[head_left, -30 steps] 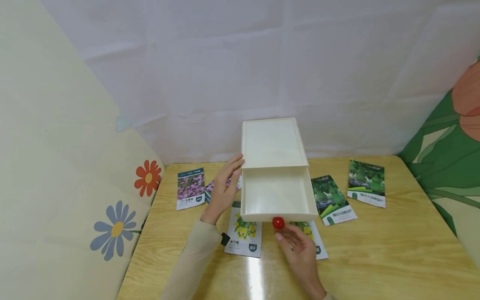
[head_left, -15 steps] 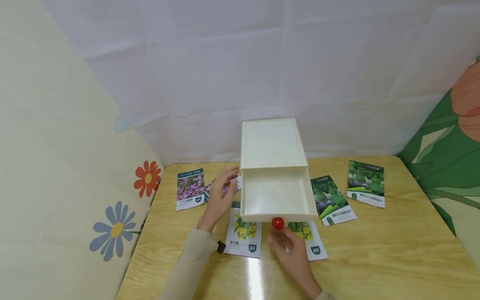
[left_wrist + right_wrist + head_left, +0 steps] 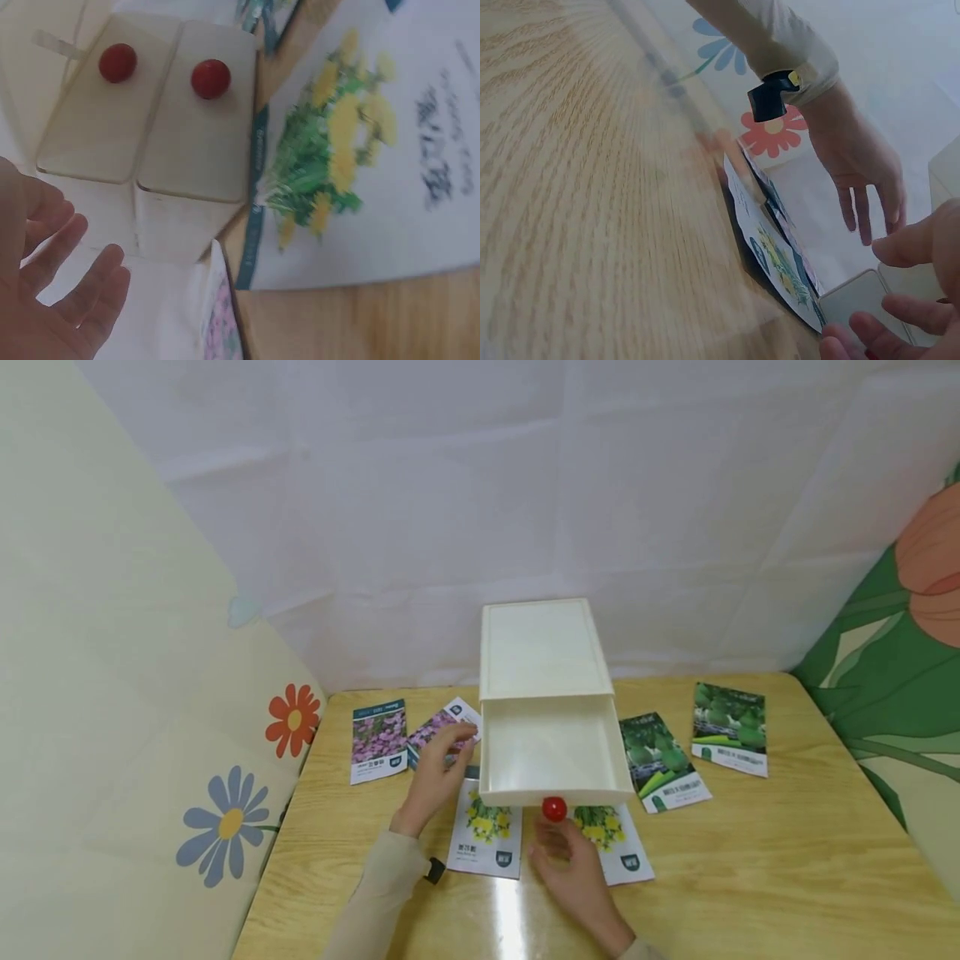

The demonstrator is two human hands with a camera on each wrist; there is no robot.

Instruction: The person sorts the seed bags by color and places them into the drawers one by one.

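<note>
Well, white drawer box (image 3: pixel 546 647) on wooden tabletop (image 3: pixel 765 860), creased cloth (image 3: pixel 435 518) behind.

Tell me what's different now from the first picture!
The left hand moved back toward the person, uncovering more of the purple-flower packet. The right hand shifted a little left, by the red knob. The white box stayed put, its drawer just as open. The packets didn't move.
</note>
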